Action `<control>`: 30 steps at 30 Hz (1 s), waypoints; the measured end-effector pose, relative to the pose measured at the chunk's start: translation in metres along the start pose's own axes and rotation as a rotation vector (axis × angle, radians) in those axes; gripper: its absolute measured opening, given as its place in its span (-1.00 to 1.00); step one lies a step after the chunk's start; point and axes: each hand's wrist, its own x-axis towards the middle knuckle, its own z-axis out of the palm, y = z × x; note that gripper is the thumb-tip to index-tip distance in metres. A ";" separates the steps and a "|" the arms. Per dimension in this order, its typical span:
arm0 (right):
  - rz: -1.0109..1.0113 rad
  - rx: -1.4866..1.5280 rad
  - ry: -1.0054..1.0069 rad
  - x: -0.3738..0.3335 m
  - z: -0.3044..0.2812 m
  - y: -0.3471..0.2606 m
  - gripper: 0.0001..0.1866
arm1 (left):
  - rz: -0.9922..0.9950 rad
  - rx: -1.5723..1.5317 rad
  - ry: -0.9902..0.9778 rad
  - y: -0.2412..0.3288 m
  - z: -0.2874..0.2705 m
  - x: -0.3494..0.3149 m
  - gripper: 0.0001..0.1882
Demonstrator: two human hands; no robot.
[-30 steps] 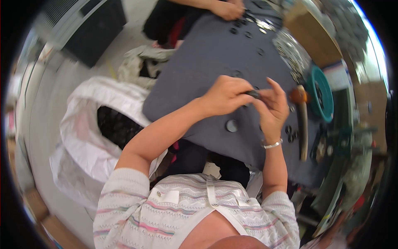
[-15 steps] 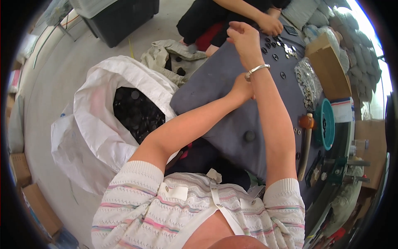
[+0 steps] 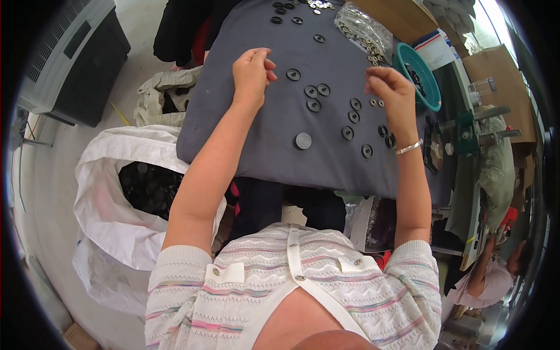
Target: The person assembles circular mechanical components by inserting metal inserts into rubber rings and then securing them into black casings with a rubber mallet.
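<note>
My left hand (image 3: 252,76) hovers over the grey cloth-covered table, its fingers curled in; whatever they may hold is hidden. To the right, my right hand (image 3: 394,96), with a silver bangle at the wrist, has thumb and fingers drawn together beside the teal basin (image 3: 434,96). I cannot make out anything between them. Between the hands, several round black discs with raised centres (image 3: 313,105) lie scattered on the table. Nearer me is a single plain grey disc (image 3: 303,141). Two small metal rings (image 3: 377,102) lie just below my right fingers.
A white sack (image 3: 105,192) full of black discs (image 3: 146,189) stands left of the table. At the far side lie a clear bag of small metal parts (image 3: 364,32) and more black discs (image 3: 280,9). A green metal fixture (image 3: 466,133) stands at the right.
My hands were close together with the forearms crossing; now they are apart, left hand to the left, right hand by the basin. The view has shifted, uncovering discs on the table.
</note>
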 end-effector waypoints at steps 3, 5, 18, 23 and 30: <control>0.015 -0.002 -0.070 -0.021 -0.003 0.023 -0.84 | 0.001 0.063 0.005 -0.005 -0.001 0.000 -0.77; 0.067 -0.059 -0.147 -0.026 0.005 0.036 -0.86 | -0.004 0.138 -0.006 -0.008 0.001 0.001 -0.79; -0.306 -0.748 -0.346 -0.037 0.057 0.053 -0.78 | 0.072 0.265 -0.034 -0.017 0.002 0.006 -0.82; -0.349 -0.666 -0.293 -0.040 0.046 0.053 -0.79 | 0.061 0.258 -0.019 -0.020 0.000 0.012 -0.83; -0.312 -0.524 -0.026 -0.038 0.004 0.030 -0.85 | 0.094 0.230 -0.004 -0.020 -0.002 0.019 -0.83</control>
